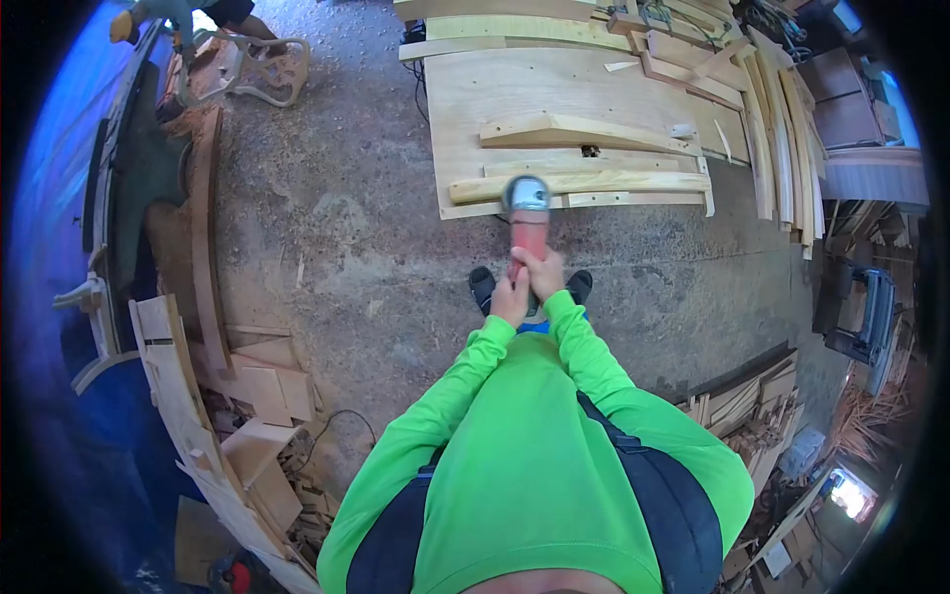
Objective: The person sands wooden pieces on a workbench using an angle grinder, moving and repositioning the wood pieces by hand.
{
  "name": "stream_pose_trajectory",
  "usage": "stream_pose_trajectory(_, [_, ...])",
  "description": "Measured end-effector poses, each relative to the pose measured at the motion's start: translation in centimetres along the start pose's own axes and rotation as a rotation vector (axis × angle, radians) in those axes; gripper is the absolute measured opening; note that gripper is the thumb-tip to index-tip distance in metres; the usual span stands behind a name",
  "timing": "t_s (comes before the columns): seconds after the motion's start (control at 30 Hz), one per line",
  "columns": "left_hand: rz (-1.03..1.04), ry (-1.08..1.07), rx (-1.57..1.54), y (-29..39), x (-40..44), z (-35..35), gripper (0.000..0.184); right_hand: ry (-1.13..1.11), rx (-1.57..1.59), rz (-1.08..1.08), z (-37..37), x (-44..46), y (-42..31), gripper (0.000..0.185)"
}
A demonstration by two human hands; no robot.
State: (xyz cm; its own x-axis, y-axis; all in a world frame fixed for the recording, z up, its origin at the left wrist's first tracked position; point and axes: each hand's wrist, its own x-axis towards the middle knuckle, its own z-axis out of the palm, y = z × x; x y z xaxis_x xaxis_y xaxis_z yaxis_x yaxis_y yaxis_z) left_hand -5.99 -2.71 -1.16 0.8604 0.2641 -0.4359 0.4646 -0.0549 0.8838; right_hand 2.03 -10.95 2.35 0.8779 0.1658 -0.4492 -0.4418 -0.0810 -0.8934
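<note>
A red angle grinder (529, 233) with a silver head is held in front of my body, its head over the near edge of a long pale wooden piece (623, 183). My right hand (541, 272) is closed around the grinder's red body. Close beside it, my left hand (510, 299) grips the tool lower down, with its fingers wrapped round. The long piece lies on a plywood sheet (460, 109). Farther back on the sheet rests another shaped wooden piece (584, 133). Whether the grinder's disc touches the wood is hard to tell.
Stacked boards (782, 139) lie at the right. Wood scraps (757, 401) are piled at lower right, and more panels (178, 366) stand at lower left. A long brown beam (205, 238) lies on the left. At upper left, a co-worker's arm (173, 15) is near a carved frame (259, 69).
</note>
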Motion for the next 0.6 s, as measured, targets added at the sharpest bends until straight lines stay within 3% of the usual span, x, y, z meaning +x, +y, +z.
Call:
stream_pose_trajectory(0.1, [-0.033,0.215,-0.112,-0.3,-2.6,-3.1,0.064,-0.176,-0.152,0.035,4.0,0.2,2.5,0.039])
stream_pose_trajectory(0.2, [0.022,0.365,-0.246,0.7,-3.7,-5.8,0.060,-0.264,-0.178,-0.022,8.0,-1.6,-0.7,0.042])
stream_pose_trajectory(0.3, [0.039,0.306,-0.191,-2.2,-2.6,-7.1,0.060,-0.246,-0.192,-0.012,8.9,-0.9,0.6,0.042])
stream_pose_trajectory(0.33, [-0.092,0.238,-0.106,-1.3,-2.7,-7.3,0.062,-0.251,-0.122,0.044,8.5,-0.6,0.9,0.040])
stream_pose_trajectory(0.47, [-0.002,0.138,-0.026,-2.3,-1.6,-4.1,0.064,-0.075,-0.087,-0.028,4.6,-1.0,1.8,0.029])
stream_pose_trajectory(0.6, [-0.104,0.019,0.019,-1.3,-1.6,-2.5,0.062,0.030,-0.049,-0.042,2.7,-1.3,2.4,0.029])
